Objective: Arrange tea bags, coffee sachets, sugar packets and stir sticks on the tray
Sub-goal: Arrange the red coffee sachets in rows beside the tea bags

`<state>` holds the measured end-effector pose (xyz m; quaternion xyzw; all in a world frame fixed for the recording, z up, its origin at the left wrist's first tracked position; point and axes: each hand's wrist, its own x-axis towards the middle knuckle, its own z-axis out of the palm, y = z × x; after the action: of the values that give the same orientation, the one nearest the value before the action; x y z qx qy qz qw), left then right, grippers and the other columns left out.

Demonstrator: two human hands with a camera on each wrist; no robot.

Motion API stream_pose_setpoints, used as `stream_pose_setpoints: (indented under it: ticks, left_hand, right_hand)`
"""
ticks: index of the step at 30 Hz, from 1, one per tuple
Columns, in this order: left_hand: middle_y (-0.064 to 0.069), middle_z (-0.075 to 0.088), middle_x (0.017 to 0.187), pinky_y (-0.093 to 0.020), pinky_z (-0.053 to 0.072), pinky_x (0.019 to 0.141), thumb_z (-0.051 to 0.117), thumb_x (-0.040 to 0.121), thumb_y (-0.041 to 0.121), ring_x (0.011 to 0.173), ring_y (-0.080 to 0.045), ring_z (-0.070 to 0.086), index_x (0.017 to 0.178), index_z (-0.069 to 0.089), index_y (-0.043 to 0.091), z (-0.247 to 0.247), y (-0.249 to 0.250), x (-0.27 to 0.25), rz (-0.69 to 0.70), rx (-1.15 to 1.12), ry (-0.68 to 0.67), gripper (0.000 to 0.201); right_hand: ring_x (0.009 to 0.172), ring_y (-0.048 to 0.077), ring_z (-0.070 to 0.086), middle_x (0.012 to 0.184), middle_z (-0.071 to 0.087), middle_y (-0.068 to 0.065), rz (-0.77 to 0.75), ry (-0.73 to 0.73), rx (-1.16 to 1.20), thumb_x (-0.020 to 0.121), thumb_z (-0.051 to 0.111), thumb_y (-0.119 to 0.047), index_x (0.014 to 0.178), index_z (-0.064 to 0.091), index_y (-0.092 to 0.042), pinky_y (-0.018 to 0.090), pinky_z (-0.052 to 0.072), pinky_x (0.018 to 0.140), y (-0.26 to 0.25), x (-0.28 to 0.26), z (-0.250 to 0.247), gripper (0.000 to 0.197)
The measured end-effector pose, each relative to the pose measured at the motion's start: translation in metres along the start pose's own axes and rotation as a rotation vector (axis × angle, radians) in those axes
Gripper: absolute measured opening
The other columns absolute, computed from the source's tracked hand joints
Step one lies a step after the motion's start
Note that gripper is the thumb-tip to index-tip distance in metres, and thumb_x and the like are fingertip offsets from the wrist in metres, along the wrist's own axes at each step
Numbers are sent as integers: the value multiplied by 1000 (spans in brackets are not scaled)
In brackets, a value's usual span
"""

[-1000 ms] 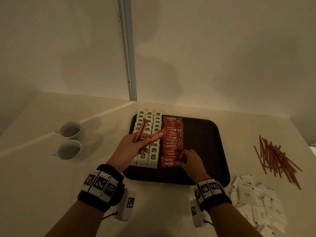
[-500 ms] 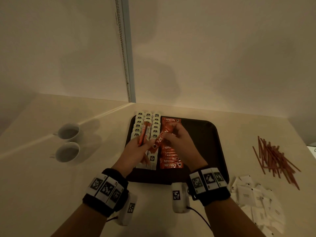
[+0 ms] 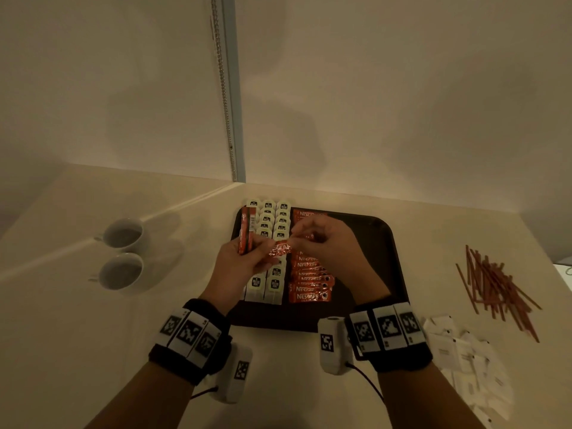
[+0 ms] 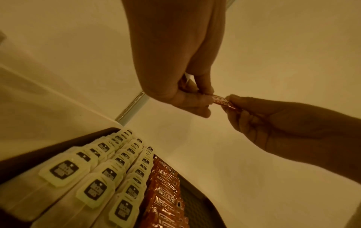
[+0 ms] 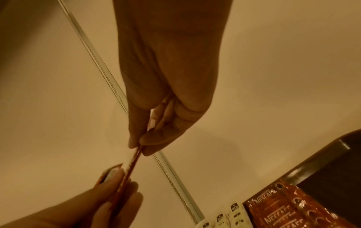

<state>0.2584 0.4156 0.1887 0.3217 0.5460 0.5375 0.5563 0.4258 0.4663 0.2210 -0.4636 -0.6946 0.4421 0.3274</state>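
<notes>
Leftmost, two white cups [image 3: 122, 255] stood side by side on the pale table [image 3: 62, 305], well apart from the dark tray [image 3: 387, 258]. Above the tray's left part, the left hand [image 3: 240, 266] was curled round a small bundle of coffee sachets [image 3: 246, 230], whose long axes ran away from the person and pointed toward the far wall. One further sachet, the held sachet [image 3: 280, 248], spanned the gap between the two hands, its long axis lying roughly left to right; the left thumb and fingers [image 4: 195, 100] pinched its left end, and the right hand [image 3: 328, 243] pinched its right end between thumb and fingertips [image 5: 154, 138]. Beneath the hands, tea bags [image 3: 274, 283] lay in three overlapping columns along the tray's left side, the columns running from near edge to far edge. Just right of them a column of laid sachets [image 3: 311, 289] rested with long axes crosswise, printed side up. To the tray's right, stir sticks [image 3: 495, 286] lay in a loose heap on the table, mostly pointing away and slightly leftward, and white sugar packets [image 3: 464, 360] were scattered near the right wrist.
</notes>
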Motion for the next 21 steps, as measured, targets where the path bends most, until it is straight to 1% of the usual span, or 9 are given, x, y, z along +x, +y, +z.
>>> stream_pose_setpoints:
  ticks: [2, 4, 5, 9, 11, 13, 15, 18, 21]
  left_hand:
    - [-11, 73, 97, -21, 56, 72, 60, 90, 10, 89, -23, 71, 97, 67, 7, 0, -1, 0, -36, -120, -24, 11]
    - [-10, 73, 101, -22, 57, 76, 58, 89, 7, 90, -23, 71, 105, 66, 5, 2, -1, -1, -55, -226, -42, 18]
    - [-9, 73, 100, -22, 57, 76, 58, 88, 6, 88, -22, 71, 106, 66, 5, 3, -1, -2, -53, -257, -48, 19]
    - [-8, 74, 95, -20, 57, 72, 59, 86, 5, 83, -20, 71, 98, 68, 6, 4, 2, -3, -30, -270, -59, 15]
    - [-8, 74, 94, -17, 56, 65, 58, 87, 3, 80, -20, 72, 97, 68, 5, 4, 2, -2, -45, -299, -38, 14]
    - [-6, 74, 88, -13, 54, 59, 57, 87, 2, 75, -17, 72, 96, 67, 3, 4, 2, -3, -85, -371, -28, 14]
    - [-6, 74, 87, -13, 53, 58, 58, 83, 4, 73, -15, 72, 96, 66, 2, 4, 1, -5, -109, -432, -44, 15]
    - [-8, 74, 89, -14, 54, 61, 59, 85, 2, 77, -17, 72, 97, 68, 3, 2, 1, -4, -88, -325, -62, 15]
    - [-11, 74, 91, -19, 57, 69, 63, 85, 5, 82, -22, 72, 94, 70, 4, -2, -1, -2, -78, -147, -71, 12]
  right_hand:
    - [77, -1, 63, 88, 68, -8, -28, 30, -7, 80, 72, -18, 93, 68, -17, 7, 47, 69, -2, 0, -2, 14]
    - [80, -2, 63, 86, 68, -11, -57, 67, -13, 81, 71, -17, 92, 69, -19, 7, 48, 72, -6, -1, -2, 11]
    - [81, -4, 63, 85, 67, -14, -72, 89, -27, 82, 70, -16, 91, 69, -21, 7, 47, 72, -8, -2, -2, 10]
    - [86, -10, 60, 86, 64, -20, -118, 119, -78, 83, 69, -17, 93, 67, -27, 3, 44, 74, -13, -5, -4, 14]
    - [85, -12, 59, 86, 64, -20, -137, 96, -88, 83, 69, -16, 93, 66, -28, 1, 42, 73, -17, -7, -6, 16]
    - [83, -11, 60, 84, 65, -19, -141, 89, -66, 83, 68, -14, 90, 66, -27, 2, 43, 72, -21, -8, -7, 15]
    - [81, -8, 62, 83, 66, -17, -137, 99, -58, 82, 69, -14, 88, 67, -27, 2, 44, 72, -22, -8, -8, 14]
    - [80, -3, 63, 84, 68, -11, -67, 40, -111, 81, 71, -16, 87, 67, -26, 4, 46, 70, -15, -7, -13, 13]
    - [79, -3, 62, 85, 65, -14, -7, -121, -246, 82, 69, -18, 89, 65, -27, 4, 46, 68, -4, -9, -17, 12]
